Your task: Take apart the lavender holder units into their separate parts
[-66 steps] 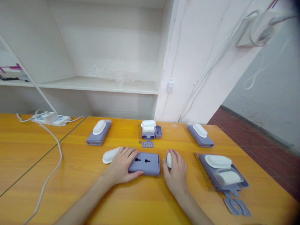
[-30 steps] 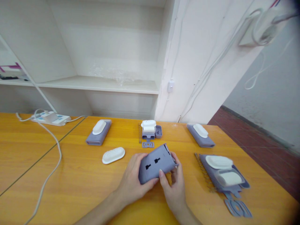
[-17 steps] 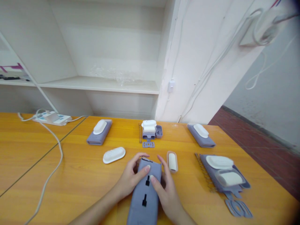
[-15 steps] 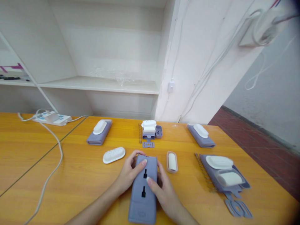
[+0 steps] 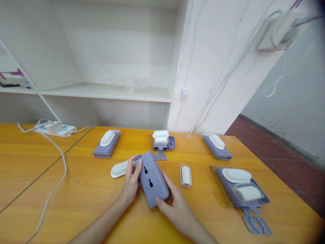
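Between both hands I hold a purple-grey plastic case [image 5: 157, 181], tilted, its back with two black keyhole slots facing up. My left hand [image 5: 132, 179] grips its far left end, thumb on top. My right hand [image 5: 172, 200] wraps round the near right side, thumb by the lower end. Behind my left hand lies a white bristled oval brush [image 5: 118, 169], partly covered by my fingers. To the right of the case rests a small clear tray with a white roll-shaped piece [image 5: 186, 175] in it.
Similar purple cases with white tops stand at the back left [image 5: 107, 144] and back right [image 5: 217, 146]. Case parts [image 5: 160, 142] sit at back centre; more parts, a spring and a flat bracket [image 5: 257, 225] lie right. A power strip [image 5: 56, 128] with a trailing cable is left.
The case has been lifted and turned, its far end swinging left and its near end right. My left hand has shifted left, now overlapping the brush; my right hand has slid toward the lower end.
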A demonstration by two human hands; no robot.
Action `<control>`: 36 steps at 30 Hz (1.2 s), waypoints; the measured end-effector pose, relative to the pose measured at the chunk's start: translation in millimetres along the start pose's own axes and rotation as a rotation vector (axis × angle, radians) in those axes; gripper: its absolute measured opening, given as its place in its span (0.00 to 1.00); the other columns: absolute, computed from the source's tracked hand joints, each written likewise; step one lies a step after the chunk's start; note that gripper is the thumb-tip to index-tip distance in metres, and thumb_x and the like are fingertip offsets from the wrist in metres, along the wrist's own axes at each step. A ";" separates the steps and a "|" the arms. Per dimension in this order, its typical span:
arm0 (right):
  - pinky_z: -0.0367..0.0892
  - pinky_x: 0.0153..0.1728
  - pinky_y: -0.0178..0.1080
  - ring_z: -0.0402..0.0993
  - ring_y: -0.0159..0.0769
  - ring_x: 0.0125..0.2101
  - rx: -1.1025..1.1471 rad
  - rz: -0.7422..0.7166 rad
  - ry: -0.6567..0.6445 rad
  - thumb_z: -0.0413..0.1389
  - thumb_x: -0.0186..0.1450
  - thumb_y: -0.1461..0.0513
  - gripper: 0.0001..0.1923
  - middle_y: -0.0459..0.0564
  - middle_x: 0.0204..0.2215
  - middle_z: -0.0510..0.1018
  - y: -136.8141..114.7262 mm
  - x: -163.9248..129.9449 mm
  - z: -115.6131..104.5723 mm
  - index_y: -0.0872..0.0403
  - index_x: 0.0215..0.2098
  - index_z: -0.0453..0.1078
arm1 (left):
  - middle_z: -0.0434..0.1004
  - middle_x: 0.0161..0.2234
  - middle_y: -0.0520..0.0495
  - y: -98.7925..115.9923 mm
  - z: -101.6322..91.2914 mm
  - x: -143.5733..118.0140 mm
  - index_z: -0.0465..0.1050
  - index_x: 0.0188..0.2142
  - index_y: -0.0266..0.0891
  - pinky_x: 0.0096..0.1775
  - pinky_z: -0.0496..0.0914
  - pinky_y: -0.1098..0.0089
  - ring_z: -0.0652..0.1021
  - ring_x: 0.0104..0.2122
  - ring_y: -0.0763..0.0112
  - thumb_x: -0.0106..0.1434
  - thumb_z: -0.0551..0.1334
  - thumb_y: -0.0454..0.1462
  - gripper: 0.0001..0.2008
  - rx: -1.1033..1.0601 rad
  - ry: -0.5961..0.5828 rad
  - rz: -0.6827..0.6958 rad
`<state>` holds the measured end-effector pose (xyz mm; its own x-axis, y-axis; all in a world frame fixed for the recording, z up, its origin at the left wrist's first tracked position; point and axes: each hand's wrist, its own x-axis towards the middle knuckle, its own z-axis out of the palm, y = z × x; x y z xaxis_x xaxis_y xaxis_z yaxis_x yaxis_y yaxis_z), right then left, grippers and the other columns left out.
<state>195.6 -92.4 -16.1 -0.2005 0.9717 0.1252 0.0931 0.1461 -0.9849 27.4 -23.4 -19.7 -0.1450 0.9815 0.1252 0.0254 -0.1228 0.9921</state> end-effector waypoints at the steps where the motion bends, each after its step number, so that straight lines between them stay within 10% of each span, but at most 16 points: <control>1: 0.55 0.58 0.52 0.58 0.41 0.59 -0.027 -0.008 -0.004 0.56 0.60 0.64 0.37 0.52 0.61 0.60 -0.5 0.1 0.0 0.49 0.65 0.48 | 0.70 0.44 0.48 0.8 0.0 -0.9 0.63 0.47 0.45 0.44 0.68 0.66 0.72 0.43 0.65 0.65 0.53 0.51 0.17 0.014 0.011 0.019; 9: 0.59 0.56 0.48 0.63 0.42 0.56 -0.309 -0.068 0.123 0.56 0.59 0.62 0.34 0.52 0.56 0.67 5.4 -2.9 1.3 0.48 0.63 0.54 | 0.66 0.46 0.45 14.9 4.2 -12.3 0.58 0.50 0.43 0.49 0.64 0.65 0.69 0.46 0.64 0.64 0.56 0.49 0.20 0.073 0.063 0.131; 16: 0.64 0.42 0.44 0.68 0.42 0.39 -0.451 0.119 0.067 0.59 0.56 0.57 0.15 0.51 0.37 0.74 -3.9 0.5 0.2 0.54 0.41 0.70 | 0.66 0.41 0.48 17.7 4.8 -14.3 0.59 0.49 0.44 0.43 0.66 0.69 0.70 0.39 0.67 0.64 0.55 0.49 0.18 0.009 0.085 0.116; 36: 0.56 0.45 0.43 0.65 0.41 0.40 -0.462 0.133 -0.084 0.61 0.54 0.57 0.15 0.47 0.37 0.72 -17.9 2.4 -4.4 0.52 0.40 0.70 | 0.67 0.43 0.48 18.8 5.1 -17.5 0.60 0.50 0.44 0.45 0.63 0.69 0.68 0.42 0.67 0.65 0.54 0.47 0.17 0.023 0.071 0.175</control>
<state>197.7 -91.8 2.4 -0.2337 0.9719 -0.0273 0.5428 0.1071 -0.8330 35.5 -42.1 -3.3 -0.2061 0.9325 0.2968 0.0788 -0.2865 0.9548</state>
